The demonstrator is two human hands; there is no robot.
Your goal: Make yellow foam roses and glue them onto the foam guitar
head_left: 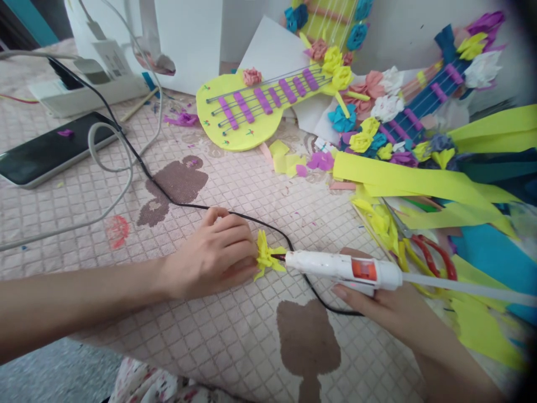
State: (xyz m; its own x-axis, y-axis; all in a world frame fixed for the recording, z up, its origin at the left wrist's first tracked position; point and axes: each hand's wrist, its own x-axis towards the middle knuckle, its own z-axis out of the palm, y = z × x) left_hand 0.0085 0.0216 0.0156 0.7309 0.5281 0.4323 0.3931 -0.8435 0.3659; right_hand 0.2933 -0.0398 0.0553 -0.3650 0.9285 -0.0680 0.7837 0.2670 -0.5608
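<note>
My left hand (218, 249) is closed on a small yellow paper flower (267, 257), with its petals spread out past the fingertips. In my right hand (381, 305) is a white glue gun (327, 266), gripped from below and lying level, a clear glue stick (465, 285) running out of its back. The gun's dark nozzle points left and meets the middle of the flower, as far as I can see. A black cord (235, 212) passes behind my left hand and under the gun.
A yellow paper guitar (247, 126) and a blue one (419, 112) with paper flowers stand at the back. Right of my hands lie red-handled scissors (432, 257) among crepe paper strips (419, 179). A phone (59, 148) and a power strip (62, 92) are at left.
</note>
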